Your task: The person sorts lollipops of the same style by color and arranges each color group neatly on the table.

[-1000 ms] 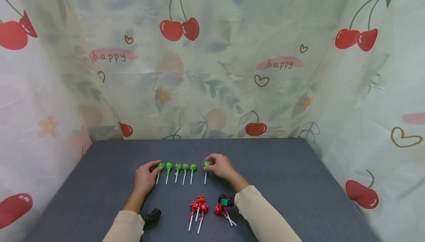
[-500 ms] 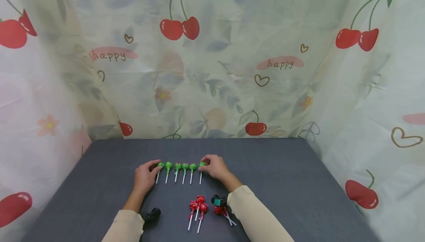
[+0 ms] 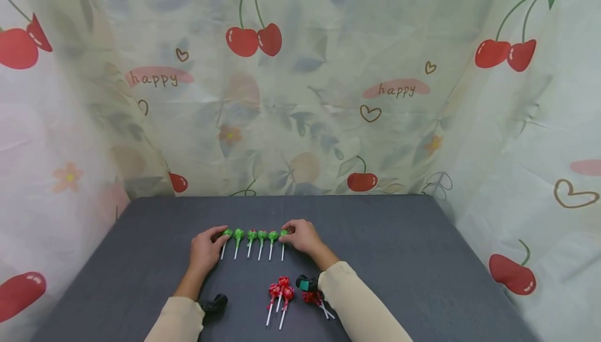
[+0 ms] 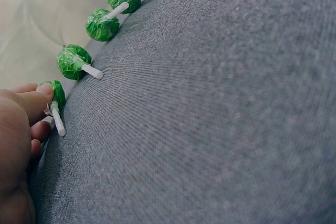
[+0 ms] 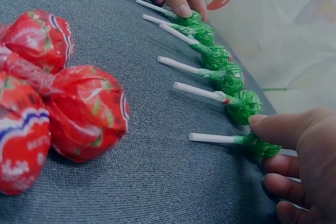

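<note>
Several green-wrapped lollipops (image 3: 262, 236) lie in a row across the dark cloth, heads away from me and white sticks toward me. At the row's left end my left hand (image 3: 205, 249) pinches the head of a green lollipop (image 4: 59, 95) between thumb and fingers. My right hand (image 3: 304, 236) pinches the rightmost green lollipop (image 5: 266, 149) by its head, a small gap from its neighbour. In the right wrist view its stick lies roughly parallel to the neighbouring one.
Three red lollipops (image 3: 284, 292) lie bunched nearer to me. More red lollipops (image 3: 311, 297), sticks crossed, lie partly behind the right wrist's black strap (image 3: 307, 283). A cherry-print curtain (image 3: 300, 123) stands around the back and sides of the table (image 3: 399, 248).
My right hand has moved left with its green lollipop, bringing it closer to the row. The left hand stays on the leftmost lollipop. The red ones have not moved.
</note>
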`<state>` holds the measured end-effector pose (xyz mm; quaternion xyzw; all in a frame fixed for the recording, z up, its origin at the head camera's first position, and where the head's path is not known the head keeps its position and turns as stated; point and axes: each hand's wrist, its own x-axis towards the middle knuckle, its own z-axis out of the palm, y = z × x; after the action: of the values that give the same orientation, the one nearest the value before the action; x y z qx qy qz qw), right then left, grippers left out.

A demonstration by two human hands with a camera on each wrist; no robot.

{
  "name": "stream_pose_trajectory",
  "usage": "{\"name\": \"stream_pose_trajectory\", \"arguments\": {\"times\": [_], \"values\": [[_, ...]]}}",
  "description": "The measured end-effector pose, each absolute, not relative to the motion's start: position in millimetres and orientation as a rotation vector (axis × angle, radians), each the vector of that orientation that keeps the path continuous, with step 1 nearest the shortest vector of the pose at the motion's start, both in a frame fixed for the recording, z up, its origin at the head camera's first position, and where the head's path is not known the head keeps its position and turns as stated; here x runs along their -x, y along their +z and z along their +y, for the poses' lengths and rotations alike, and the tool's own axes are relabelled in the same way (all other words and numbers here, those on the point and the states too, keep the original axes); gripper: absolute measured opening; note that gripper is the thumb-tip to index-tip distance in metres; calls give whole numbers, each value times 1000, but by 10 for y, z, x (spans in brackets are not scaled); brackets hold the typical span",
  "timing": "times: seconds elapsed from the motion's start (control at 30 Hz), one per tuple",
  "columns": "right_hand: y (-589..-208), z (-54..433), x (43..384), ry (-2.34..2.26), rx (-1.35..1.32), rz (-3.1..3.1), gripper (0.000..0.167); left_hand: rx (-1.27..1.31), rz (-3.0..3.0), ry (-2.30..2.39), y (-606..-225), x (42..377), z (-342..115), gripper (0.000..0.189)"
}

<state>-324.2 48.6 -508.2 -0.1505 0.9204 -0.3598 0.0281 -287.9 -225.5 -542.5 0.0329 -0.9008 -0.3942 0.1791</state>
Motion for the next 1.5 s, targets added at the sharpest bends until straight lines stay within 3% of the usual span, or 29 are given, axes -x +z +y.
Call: {"name": "stream_pose_trajectory", "arguments": {"times": [1.5], "values": [[-5107, 538, 3225, -1157, 486, 2838, 28, -78, -2542, -1116, -5424, 2872, -2247, 29]]}}
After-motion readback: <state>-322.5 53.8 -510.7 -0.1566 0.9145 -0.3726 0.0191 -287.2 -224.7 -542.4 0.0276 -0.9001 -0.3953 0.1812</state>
